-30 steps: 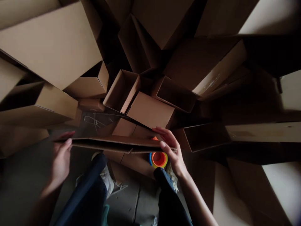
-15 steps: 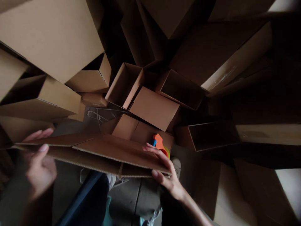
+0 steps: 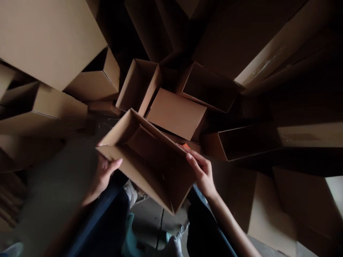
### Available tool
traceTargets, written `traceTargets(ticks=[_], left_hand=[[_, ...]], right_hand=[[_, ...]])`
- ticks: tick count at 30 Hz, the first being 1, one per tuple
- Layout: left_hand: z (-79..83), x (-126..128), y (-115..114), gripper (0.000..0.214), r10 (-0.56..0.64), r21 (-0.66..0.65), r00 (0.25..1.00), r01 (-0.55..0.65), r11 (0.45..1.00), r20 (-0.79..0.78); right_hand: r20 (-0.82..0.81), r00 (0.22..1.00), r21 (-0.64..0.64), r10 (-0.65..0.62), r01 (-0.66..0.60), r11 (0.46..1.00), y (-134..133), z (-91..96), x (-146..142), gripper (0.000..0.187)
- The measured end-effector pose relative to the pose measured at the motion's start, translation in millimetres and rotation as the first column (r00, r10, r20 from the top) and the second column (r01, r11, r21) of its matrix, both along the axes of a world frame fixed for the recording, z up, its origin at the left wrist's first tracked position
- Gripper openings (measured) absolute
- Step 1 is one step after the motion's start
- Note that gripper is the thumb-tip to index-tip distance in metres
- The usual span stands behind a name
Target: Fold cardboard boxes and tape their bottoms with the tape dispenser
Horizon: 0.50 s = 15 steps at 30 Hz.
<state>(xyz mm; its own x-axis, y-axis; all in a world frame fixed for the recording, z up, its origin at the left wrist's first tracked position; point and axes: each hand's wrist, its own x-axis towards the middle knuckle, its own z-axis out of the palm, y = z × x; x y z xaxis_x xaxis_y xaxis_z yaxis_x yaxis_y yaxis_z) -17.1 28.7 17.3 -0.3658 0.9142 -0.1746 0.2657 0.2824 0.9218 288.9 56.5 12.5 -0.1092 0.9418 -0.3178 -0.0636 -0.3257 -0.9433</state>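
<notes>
Dim light; seamed grey floor [image 3: 53, 192]

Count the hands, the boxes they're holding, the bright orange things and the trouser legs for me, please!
Hands: 2, the left hand and the right hand
Held boxes: 1, an open cardboard box
Bright orange things: 1, an orange piece, mostly hidden
Trouser legs: 2, the left leg and the right leg
Total: 6

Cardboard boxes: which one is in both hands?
The open box at lower centre, left hand at its left corner, right hand on its right side; it alone is clasped between them.
</notes>
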Motion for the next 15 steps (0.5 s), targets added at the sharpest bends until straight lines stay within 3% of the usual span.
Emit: traceTargets(ticks=[3, 9, 15], left_hand=[[-6.4, 24.8, 3.2, 0.064, -0.031, 0.042, 0.993, 0.027, 0.999, 0.112], [-31.3, 38.2, -1.3, 0.069, 0.094, 0.068, 0.993, -0.098, 0.993, 0.067], [-35.8, 26.9, -6.9, 0.072, 0.103, 0.097, 0.993, -0.108, 0.989, 0.055]], right_hand=[[0.053, 0.998, 0.013, -0.04, 0.04, 0.999, 1.8, 0.0, 6.0, 0.039], [0.16, 0.984, 0.038, -0.074, 0.069, 0.997, 6.6, 0.5, 10.5, 0.044], [0.2, 0.977, 0.148, 0.078, -0.108, 0.983, -20.8, -4.6, 15.6, 0.096]])
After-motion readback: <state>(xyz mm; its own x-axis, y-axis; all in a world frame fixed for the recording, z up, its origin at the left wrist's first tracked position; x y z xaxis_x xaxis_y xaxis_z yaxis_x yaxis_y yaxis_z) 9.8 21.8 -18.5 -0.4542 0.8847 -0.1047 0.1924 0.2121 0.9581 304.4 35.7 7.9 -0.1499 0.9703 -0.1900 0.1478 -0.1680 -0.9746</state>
